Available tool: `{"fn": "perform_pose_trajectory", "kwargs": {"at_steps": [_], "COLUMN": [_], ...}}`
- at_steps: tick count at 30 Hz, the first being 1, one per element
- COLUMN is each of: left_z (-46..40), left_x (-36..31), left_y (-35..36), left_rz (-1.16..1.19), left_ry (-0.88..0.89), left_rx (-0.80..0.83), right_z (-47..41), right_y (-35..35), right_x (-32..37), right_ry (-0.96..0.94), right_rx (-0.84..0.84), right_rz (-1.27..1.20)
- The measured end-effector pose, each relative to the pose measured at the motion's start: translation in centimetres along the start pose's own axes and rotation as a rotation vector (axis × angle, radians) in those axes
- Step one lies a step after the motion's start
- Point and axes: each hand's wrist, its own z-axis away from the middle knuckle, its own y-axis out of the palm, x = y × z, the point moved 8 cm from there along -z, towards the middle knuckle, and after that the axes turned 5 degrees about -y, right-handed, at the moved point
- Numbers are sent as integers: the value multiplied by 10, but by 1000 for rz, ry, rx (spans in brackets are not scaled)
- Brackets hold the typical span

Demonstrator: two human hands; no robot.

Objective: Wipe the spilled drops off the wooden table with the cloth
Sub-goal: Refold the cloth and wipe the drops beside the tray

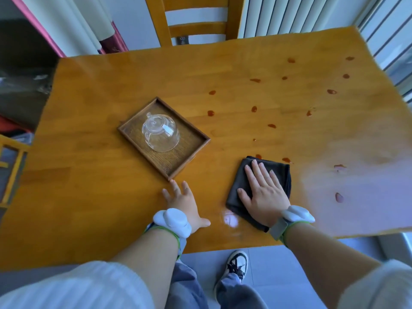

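A folded dark grey cloth (pixel 239 192) lies near the front edge of the wooden table (pixel 111 85). My right hand (pixel 264 192) presses flat on the cloth, fingers spread and pointing away from me. Several reddish-brown spilled drops (pixel 254 109) dot the right half of the table, from just beyond the cloth out to the far right corner. My left hand (pixel 185 204) rests flat on the bare wood, fingers apart, its fingertips close to the near corner of the tray.
A dark wooden tray (pixel 189 152) sits left of centre with a clear glass cup (pixel 160 132) upside down on it. A wooden chair (pixel 194 21) stands at the far side. The table's front edge runs just behind my wrists, above my shoe (pixel 236 264).
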Motion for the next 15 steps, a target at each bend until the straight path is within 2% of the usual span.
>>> {"fn": "perform_pose_trajectory", "kwargs": {"at_steps": [4, 8, 12, 15], "left_z": [-11, -16, -23, -29], "left_x": [-14, -19, -23, -24], "left_y": [9, 12, 10, 11], "left_rz": [32, 78, 35, -17], "left_ry": [6, -3, -20, -23], "left_rx": [-17, -14, 43, 78], "right_z": [-23, -9, -7, -25], "right_y": [3, 8, 1, -4], "right_x": [14, 31, 10, -10], "right_ry": [79, -85, -269, -223], "right_rx": [-12, 34, 78, 62], "right_rz": [-44, -20, 25, 75]}}
